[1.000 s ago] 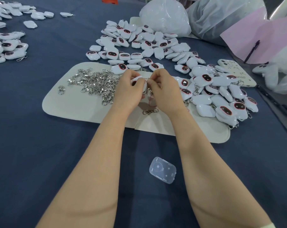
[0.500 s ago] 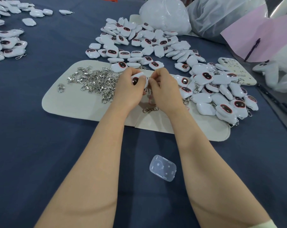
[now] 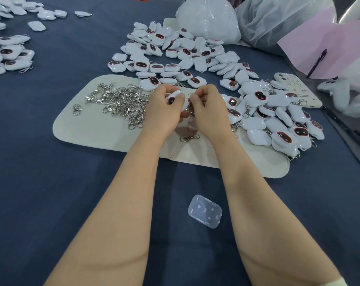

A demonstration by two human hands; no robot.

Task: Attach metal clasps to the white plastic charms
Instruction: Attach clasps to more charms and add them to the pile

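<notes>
Two grips clamped — left hand [image 3: 164, 110] on a white charm [image 3: 174, 97], right hand [image 3: 208, 109] pinching a clasp [image 3: 189, 104] just beside it

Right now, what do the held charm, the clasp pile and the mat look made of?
Charm in the left hand: glossy white plastic, soft highlights, dark glossy face. Clasp pile: bright silver metal, probably plated; sharp glints. Mat: matte cream, felt or faux leather; no shine.

Dark blue tablecloth [image 3: 51, 182] thru whole view; white plastic bags [image 3: 208, 17] at far edge; pink sheet [image 3: 346, 42] far rt.
</notes>
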